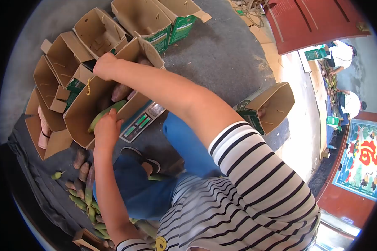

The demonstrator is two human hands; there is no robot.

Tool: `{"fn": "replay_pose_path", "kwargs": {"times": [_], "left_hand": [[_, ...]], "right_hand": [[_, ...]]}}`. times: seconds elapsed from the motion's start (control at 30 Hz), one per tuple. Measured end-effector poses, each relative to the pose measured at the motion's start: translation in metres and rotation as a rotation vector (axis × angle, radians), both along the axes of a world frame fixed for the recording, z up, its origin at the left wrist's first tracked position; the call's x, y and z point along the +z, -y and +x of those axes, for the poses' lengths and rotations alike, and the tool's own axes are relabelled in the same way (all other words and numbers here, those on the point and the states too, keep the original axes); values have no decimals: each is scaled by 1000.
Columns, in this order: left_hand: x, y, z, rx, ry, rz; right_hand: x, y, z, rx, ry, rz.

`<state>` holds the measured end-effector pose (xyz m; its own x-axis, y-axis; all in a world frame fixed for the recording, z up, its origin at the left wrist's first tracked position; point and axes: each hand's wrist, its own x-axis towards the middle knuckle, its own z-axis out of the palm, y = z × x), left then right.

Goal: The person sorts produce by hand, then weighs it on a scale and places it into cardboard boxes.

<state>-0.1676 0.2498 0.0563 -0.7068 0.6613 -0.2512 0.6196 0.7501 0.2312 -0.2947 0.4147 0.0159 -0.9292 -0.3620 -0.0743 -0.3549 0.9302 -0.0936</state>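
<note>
An open cardboard box (78, 122) stands tilted in front of me, with several reddish-purple roots (120, 92) inside. My left hand (107, 127) reaches over its near end, fingers closed round a long green vegetable (97, 118) that lies inside the wall. My right hand (106, 67) is closed at the far rim of the same box, its fingertips partly hidden. A digital scale (139, 124) with lit green displays sits against the box, its platform hidden.
Several open cartons (98, 33) line the wall. Loose roots and green vegetables (88, 188) lie on the dark floor sheet at left. Another carton (268, 109) stands to the right. Two people (342, 55) work beyond the doorway, beside a red door (314, 21).
</note>
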Motion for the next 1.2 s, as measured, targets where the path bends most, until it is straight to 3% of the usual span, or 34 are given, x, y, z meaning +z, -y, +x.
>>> {"fn": "replay_pose_path", "kwargs": {"times": [0.1,0.3,0.47,0.53,0.6,0.77,0.8,0.87,0.9,1.0,1.03,1.1,1.13,1.2], "left_hand": [[-3,0,0,0,-4,-12],[3,-8,2,-21,-34,-50],[13,-34,23,-166,-82,-14],[20,-54,32,-359,-243,59],[34,-87,38,-521,-355,34],[55,-196,50,-803,-508,233],[58,-215,53,-869,-584,281],[68,-242,68,-781,-594,530],[83,-243,73,-782,-540,501],[87,-219,67,-700,-389,572],[86,-199,59,-695,-343,511],[81,-160,47,-587,-250,364],[79,-139,43,-539,-217,327],[75,-114,48,-465,-141,285]], "right_hand": [[0,2,1,-38,4,-17],[10,-12,9,111,4,20],[39,-76,55,214,-91,-123],[55,-115,88,42,-47,-39],[52,-167,131,-123,-133,-108],[33,-286,285,-597,-385,-336],[28,-307,318,-759,-267,-430],[11,-337,380,-1045,-236,-480],[-6,-353,406,-1152,-250,-489],[-58,-395,459,-1495,-61,-37],[-67,-405,468,-1617,66,136],[-69,-431,497,-1857,143,135],[-97,-455,525,-1860,150,158],[-84,-439,526,-2007,5,120]]}}
